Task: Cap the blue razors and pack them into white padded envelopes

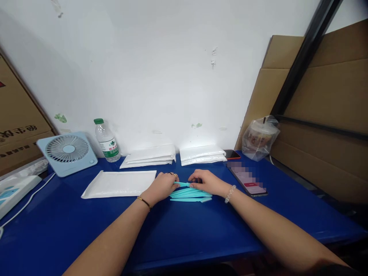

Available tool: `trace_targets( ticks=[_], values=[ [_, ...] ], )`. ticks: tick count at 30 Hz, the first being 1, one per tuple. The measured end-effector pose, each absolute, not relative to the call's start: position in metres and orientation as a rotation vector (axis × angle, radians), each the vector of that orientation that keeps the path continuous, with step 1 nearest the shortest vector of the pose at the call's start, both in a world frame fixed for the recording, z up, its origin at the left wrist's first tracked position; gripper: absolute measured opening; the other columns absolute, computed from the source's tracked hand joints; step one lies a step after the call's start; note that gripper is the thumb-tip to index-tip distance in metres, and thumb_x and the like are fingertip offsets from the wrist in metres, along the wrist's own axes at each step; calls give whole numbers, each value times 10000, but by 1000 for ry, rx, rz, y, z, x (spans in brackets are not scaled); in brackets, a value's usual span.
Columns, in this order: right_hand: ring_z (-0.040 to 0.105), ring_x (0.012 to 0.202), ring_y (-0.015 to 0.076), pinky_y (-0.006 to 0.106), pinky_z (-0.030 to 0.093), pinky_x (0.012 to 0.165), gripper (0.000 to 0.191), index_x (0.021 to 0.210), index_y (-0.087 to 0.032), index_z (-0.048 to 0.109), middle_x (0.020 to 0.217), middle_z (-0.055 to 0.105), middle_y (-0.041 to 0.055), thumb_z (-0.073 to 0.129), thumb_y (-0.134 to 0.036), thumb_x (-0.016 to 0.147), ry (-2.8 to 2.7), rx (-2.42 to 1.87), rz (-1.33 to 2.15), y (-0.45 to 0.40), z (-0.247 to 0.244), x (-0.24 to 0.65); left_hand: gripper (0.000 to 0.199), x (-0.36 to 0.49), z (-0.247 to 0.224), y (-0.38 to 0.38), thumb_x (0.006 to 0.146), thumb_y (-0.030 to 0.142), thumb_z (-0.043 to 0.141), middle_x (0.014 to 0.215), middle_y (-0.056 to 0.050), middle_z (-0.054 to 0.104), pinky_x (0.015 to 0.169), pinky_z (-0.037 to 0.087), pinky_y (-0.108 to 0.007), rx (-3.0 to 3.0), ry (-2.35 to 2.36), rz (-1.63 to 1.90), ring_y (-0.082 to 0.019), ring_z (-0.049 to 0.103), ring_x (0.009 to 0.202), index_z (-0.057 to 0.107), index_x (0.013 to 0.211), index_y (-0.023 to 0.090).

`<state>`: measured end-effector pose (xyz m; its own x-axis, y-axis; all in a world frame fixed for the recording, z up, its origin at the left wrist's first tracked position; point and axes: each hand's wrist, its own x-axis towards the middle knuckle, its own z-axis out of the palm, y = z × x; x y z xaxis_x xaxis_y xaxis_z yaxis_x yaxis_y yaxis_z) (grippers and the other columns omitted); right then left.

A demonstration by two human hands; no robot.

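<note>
Several slim turquoise eyebrow razors [190,199] lie in a loose pile on the blue table, long sides running left to right. My left hand [165,186] is closed on the left end of one razor [182,184] at the back of the pile, thumb and fingers pinching it. At that razor's other end is my right hand [204,182], its fingers curled and thumb and fingertip pressed to it. The palm of the right hand covers part of the pile. Beside my left hand, a flat white padded envelope [120,183] lies on the table.
White envelopes stand stacked in two piles, left [151,155] and right [202,154], by the wall. A light-blue fan [68,151], water bottle [107,143] and power strip [17,191] are left. Phones [250,182] and a bagged drink cup [260,138] sit right on the table [184,237].
</note>
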<state>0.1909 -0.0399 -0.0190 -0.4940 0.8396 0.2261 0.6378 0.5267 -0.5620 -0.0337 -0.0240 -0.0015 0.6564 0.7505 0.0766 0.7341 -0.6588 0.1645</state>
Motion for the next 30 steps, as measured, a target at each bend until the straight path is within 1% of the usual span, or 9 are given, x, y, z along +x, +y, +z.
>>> trace_targets(
  ticks=[2, 6, 10, 13, 16, 19, 22, 27, 30],
  values=[
    [565, 713, 150, 252, 424, 608, 262, 941, -205, 687, 838, 636, 43, 545, -400, 838, -2285, -1217, 565, -39, -20, 189, 199, -34, -4, -22, 879, 308, 414, 923, -52, 666, 745, 373, -316, 2738, 1240, 255, -226, 605, 840, 584, 893, 206],
    [561, 695, 150, 257, 406, 612, 285, 956, -199, 692, 836, 663, 47, 509, -396, 863, -2244, -1234, 569, -37, -21, 189, 203, -36, -7, -19, 911, 326, 350, 797, -36, 641, 658, 368, -290, 2671, 1255, 331, -208, 593, 725, 516, 928, 210],
    [516, 590, 119, 232, 379, 535, 340, 984, -189, 688, 743, 645, 25, 496, -439, 858, -2073, -1228, 832, -34, -22, 189, 274, -38, -12, -16, 932, 371, 281, 739, -13, 588, 625, 368, -266, 2570, 1164, 404, -180, 554, 680, 498, 867, 217],
    [474, 522, 98, 214, 351, 487, 374, 990, -169, 681, 620, 569, -7, 547, -470, 814, -1816, -1179, 997, -32, -24, 185, 360, -37, -15, -14, 934, 417, 244, 706, -2, 550, 618, 370, -255, 2469, 1120, 479, -161, 521, 664, 507, 800, 211],
    [455, 491, 80, 209, 340, 475, 358, 924, -155, 686, 602, 545, -21, 638, -458, 740, -1550, -1103, 1052, -29, -26, 180, 402, -35, -16, -12, 928, 450, 244, 699, 6, 544, 624, 376, -251, 2361, 1099, 539, -151, 513, 663, 544, 815, 208],
    [459, 482, 75, 210, 351, 476, 324, 836, -148, 687, 595, 554, -22, 692, -436, 687, -1440, -1076, 1113, -27, -27, 180, 418, -34, -16, -10, 918, 469, 260, 705, 4, 557, 620, 379, -252, 2308, 1121, 549, -151, 515, 664, 570, 819, 207],
    [487, 491, 81, 212, 384, 489, 306, 787, -141, 677, 565, 556, -21, 706, -424, 674, -1460, -1094, 1089, -26, -27, 182, 416, -34, -17, -8, 911, 474, 270, 712, -1, 569, 615, 383, -257, 2297, 1155, 544, -157, 524, 670, 558, 776, 206],
    [561, 501, 94, 216, 441, 493, 397, 957, -151, 645, 613, 609, -20, 729, -397, 657, -1461, -1040, 1151, -25, -29, 180, 398, -33, -22, -6, 911, 453, 270, 765, -14, 612, 666, 400, -273, 2305, 1163, 535, -167, 552, 716, 551, 776, 205],
    [553, 472, 92, 216, 444, 490, 375, 905, -127, 668, 547, 626, -5, 739, -390, 647, -1430, -1032, 1205, -25, -30, 179, 404, -33, -22, -5, 910, 446, 264, 758, -15, 607, 667, 395, -276, 2323, 1154, 519, -168, 547, 710, 564, 783, 207]
  ],
)
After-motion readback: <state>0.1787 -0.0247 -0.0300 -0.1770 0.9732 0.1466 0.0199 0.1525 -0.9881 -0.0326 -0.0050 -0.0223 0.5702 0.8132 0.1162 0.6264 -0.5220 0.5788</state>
